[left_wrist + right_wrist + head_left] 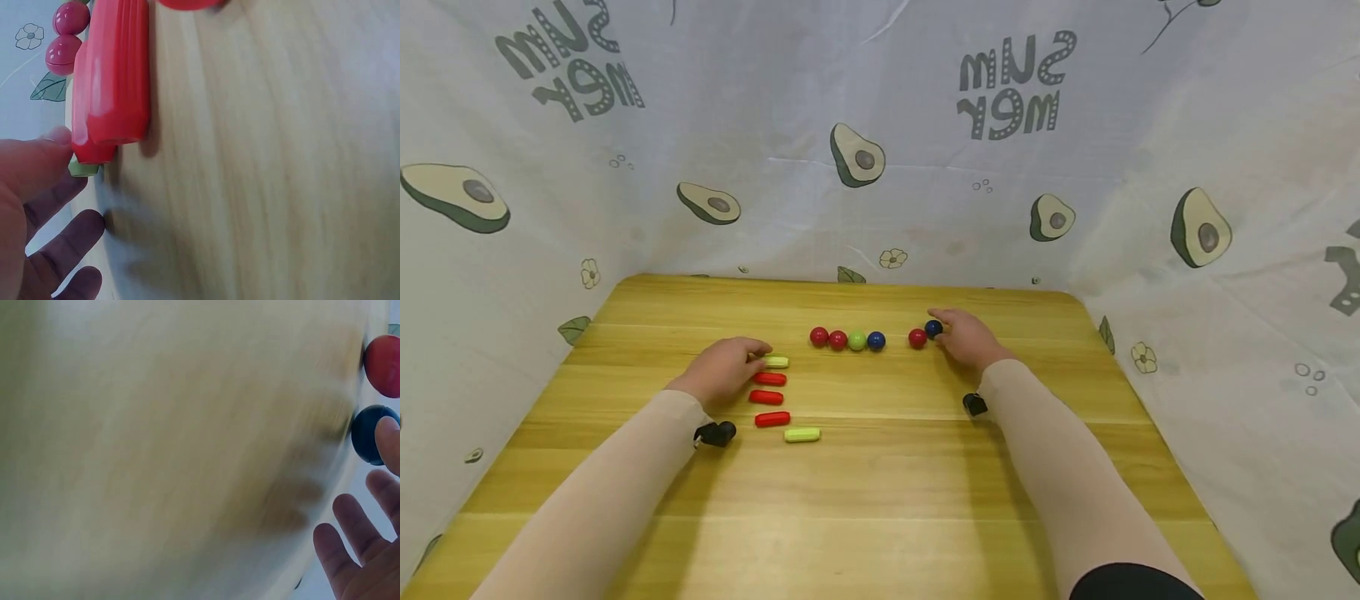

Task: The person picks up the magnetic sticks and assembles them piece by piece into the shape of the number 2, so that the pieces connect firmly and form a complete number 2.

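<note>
My left hand (722,368) is at the far end of a column of short sticks, thumb and forefinger around the left end of a yellow-green stick (777,362). In the left wrist view, that stick's green tip (83,169) shows behind red sticks (119,75), beside the thumb. My right hand (967,339) pinches a dark blue ball (933,328) between thumb and forefinger; the other fingers spread apart in the right wrist view. Just left of it lies a glossy red ball (917,338).
Three red sticks (767,397) and another yellow-green stick (802,434) lie nearer me on the wooden table (880,517). A row of two red balls (828,337), a green ball (857,339) and a blue ball (876,340) sits between my hands. An avocado-print cloth (760,108) hangs behind.
</note>
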Tool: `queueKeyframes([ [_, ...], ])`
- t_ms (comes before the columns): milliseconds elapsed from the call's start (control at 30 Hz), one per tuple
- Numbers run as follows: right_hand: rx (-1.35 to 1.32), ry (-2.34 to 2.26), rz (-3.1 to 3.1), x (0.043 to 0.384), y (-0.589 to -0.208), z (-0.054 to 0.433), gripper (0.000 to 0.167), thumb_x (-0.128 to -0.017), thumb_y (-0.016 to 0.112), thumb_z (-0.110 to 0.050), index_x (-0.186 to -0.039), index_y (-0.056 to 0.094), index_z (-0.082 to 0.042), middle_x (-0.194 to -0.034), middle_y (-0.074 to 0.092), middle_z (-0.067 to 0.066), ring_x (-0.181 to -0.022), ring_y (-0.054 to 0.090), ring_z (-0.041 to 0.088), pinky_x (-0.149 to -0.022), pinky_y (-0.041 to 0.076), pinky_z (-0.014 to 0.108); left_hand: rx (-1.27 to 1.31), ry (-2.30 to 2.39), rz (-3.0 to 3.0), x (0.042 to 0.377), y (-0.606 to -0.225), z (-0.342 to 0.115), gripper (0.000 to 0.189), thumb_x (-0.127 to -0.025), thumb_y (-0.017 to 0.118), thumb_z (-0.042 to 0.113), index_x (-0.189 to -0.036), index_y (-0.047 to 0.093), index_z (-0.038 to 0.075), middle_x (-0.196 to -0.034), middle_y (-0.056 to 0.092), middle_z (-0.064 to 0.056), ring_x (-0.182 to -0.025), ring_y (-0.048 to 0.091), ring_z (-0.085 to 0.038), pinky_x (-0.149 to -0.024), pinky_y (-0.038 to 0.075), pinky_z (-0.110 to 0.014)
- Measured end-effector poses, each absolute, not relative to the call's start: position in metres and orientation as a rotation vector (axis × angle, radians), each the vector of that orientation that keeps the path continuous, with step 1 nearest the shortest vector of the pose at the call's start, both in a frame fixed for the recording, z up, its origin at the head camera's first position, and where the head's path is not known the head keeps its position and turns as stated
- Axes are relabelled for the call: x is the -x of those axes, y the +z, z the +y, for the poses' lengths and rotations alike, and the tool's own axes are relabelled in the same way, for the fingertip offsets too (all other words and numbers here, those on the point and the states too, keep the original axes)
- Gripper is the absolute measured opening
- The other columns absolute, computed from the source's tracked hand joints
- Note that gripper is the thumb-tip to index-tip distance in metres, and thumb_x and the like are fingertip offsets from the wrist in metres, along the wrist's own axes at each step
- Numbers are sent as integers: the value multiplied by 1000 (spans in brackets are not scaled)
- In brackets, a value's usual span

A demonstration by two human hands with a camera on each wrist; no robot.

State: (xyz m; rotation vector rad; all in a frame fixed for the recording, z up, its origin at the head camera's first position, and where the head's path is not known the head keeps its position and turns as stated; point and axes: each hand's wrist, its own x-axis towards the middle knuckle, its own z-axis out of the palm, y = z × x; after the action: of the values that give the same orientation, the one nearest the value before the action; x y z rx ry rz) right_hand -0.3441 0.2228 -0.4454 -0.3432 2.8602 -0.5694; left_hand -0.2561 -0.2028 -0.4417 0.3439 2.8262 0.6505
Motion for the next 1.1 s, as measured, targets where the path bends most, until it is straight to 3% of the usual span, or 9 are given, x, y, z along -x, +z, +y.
queueKeyframes([
  [800,277,-560,2878,347,-453,223,50,-107,62,-16,-156,52,-12,-159,50,20,-149,46,41,-123,37,55,-346,646,2844,267,-453,-204,33,-109,56,18,-136,68,3,-139,65,-19,-131,59,-40,-115,44,-60],
  [1100,232,-623,2846,337,-452,239,46,-106,63,-15,-150,54,-4,-157,50,25,-147,46,44,-122,38,57,-332,686,2842,267,-451,-206,30,-111,53,17,-135,64,3,-123,70,-13,-106,62,-29,-101,52,-51],
])
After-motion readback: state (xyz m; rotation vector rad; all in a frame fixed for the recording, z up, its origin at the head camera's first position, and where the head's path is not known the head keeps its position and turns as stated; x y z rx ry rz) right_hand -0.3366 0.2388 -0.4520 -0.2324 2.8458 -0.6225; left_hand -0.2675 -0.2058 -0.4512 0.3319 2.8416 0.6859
